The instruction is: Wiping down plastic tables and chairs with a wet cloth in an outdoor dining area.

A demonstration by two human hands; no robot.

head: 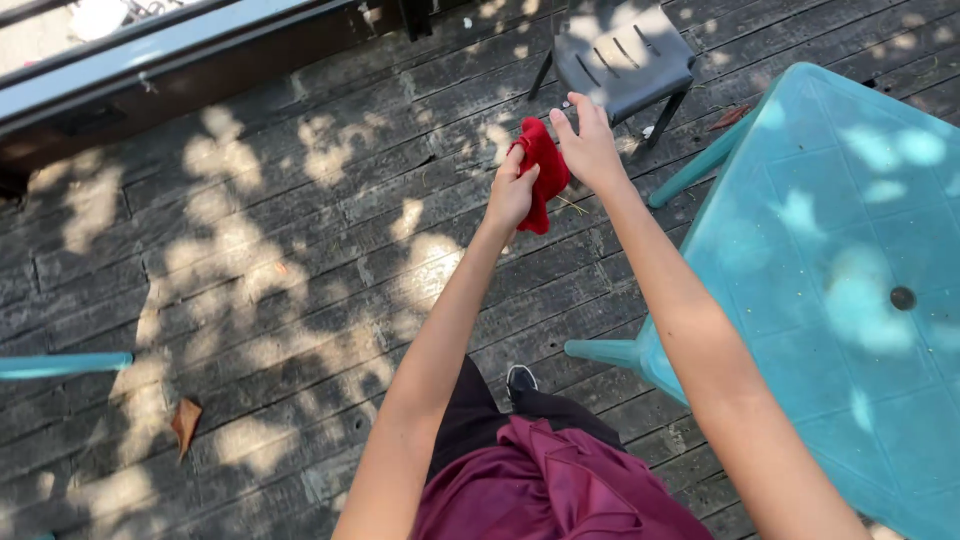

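While both arms reach out, red cloth (540, 170) bunches between left hand (512, 192) and right hand (588, 148).

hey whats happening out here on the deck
A person stands on a wooden deck with both arms out, holding a red cloth bunched between the left hand and right hand. A turquoise plastic table is at their right, a grey chair beyond the hands.

A dark weathered plank deck (300, 250) is seen, sun-dappled. On it are stood a grey chair (622, 55) and a turquoise plastic table (850, 290); a dry leaf (185, 423) is lain left.
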